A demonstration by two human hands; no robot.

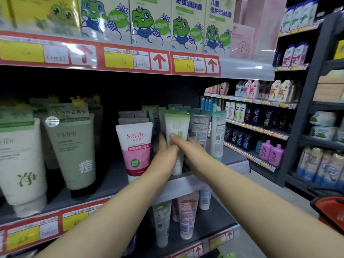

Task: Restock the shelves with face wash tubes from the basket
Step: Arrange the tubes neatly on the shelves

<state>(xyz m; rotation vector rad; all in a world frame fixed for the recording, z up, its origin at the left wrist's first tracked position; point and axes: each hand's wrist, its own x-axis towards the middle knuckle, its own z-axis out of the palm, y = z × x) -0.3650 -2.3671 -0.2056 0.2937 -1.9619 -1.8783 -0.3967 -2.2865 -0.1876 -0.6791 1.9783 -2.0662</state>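
A white face wash tube with a green top (176, 125) stands upright on the middle shelf (188, 185), cap down, right of a pink and white Softto tube (136, 146). Both my hands are wrapped round its lower half. My left hand (165, 151) grips it from the left with the thumb across the front. On its right side is my right hand (193, 151). Rows of similar tubes stand behind and to the right of it (200, 127). The red basket (329, 211) shows only as a rim at the lower right edge.
Large green and white tubes (72, 146) fill the shelf's left part. Frog-printed boxes (150, 21) sit on the shelf above. More tubes (186, 215) stand on the shelf below. Shampoo bottles (249, 116) line the racks to the right, beyond a grey aisle floor.
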